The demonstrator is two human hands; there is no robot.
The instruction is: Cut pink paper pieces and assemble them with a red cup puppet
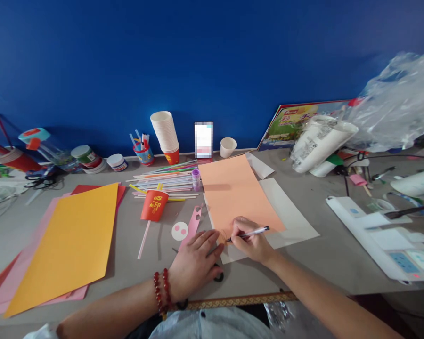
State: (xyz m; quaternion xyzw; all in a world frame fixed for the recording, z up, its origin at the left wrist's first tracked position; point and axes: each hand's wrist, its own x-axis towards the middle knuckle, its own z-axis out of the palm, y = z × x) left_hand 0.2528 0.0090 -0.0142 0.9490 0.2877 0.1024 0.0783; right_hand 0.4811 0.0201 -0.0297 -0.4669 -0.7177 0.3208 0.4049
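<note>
My right hand [251,239] is closed around a pen [256,232] with a clear barrel and a black cap end. Its tip touches the near left corner of a light orange sheet of paper [238,193], where thin curved lines are drawn. My left hand [197,261] lies flat with its fingers stretched out, fingertips on that same corner. It partly covers a black-handled tool [218,274], probably scissors. A pink strip with cut-out holes [192,223] and a white disc with two pink dots [180,231] lie just beyond it. White paper [289,212] shows under the orange sheet.
A red paper cup on a straw [154,205] lies left of centre, before many straws [166,181] and a purple-capped glue stick [196,180]. Yellow paper [70,240] covers the left side. Stacked cups [164,132] stand behind; a white power strip [363,235] lies right.
</note>
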